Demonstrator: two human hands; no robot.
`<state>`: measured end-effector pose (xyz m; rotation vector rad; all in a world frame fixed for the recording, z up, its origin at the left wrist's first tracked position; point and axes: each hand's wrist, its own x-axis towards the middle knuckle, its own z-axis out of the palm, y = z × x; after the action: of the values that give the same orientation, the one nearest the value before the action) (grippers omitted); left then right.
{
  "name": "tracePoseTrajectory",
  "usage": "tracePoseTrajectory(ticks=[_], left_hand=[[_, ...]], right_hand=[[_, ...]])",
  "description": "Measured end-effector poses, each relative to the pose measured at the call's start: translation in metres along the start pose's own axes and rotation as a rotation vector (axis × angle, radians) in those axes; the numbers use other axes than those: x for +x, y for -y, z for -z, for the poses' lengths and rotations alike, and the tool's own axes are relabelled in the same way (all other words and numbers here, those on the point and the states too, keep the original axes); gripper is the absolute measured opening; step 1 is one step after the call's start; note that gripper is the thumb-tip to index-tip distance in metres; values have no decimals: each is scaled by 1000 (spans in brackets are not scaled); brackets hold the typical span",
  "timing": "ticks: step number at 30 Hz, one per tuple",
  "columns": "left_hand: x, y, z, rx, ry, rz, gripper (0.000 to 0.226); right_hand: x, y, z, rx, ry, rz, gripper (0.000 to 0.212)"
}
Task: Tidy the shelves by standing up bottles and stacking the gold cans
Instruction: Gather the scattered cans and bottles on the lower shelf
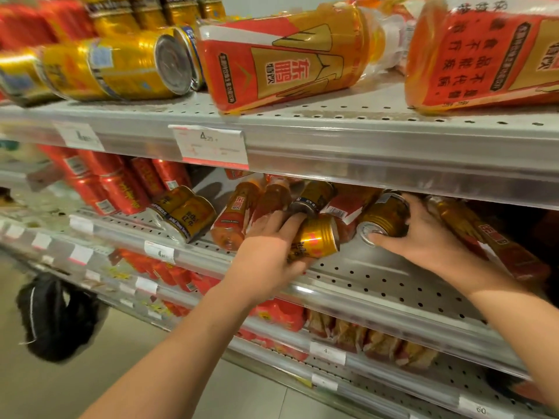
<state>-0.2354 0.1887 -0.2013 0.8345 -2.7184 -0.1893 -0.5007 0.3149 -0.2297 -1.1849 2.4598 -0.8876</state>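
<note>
**On the middle shelf, one gold can in each hand**

Five gold cans lie on the middle shelf (393, 279): a pair of cans (184, 214) at 9 o'clock, a rear can (314, 196) at 12 o'clock, and two that are gripped. The left hand (272, 246) curls its fingers round the left can (316, 240). The right hand (423, 237) wraps the right can (385, 217) at 3 o'clock, with its thumb on the can's end. At least four small bottles (233, 216) lie tipped among them. On the top shelf (332, 116), two big bottles lie flat; the nearer big bottle (287, 62) reads 东鹏特饮. The price tags (211, 145) are too blurred to read.
</note>
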Motion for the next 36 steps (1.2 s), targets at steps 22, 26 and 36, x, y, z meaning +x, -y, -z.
tracePoseTrajectory(ticks=[22,26,36], left_hand=[[79,222,82,-164,-42,132,68],[108,247,74,-165,102,87,72],[124,273,61,-277,369,195,53]], right_hand=[[-6,212,-91,-124,-111,200,109],[22,238,-119,-151,-86,242,98],[76,274,-149,-279,-7,337,62]])
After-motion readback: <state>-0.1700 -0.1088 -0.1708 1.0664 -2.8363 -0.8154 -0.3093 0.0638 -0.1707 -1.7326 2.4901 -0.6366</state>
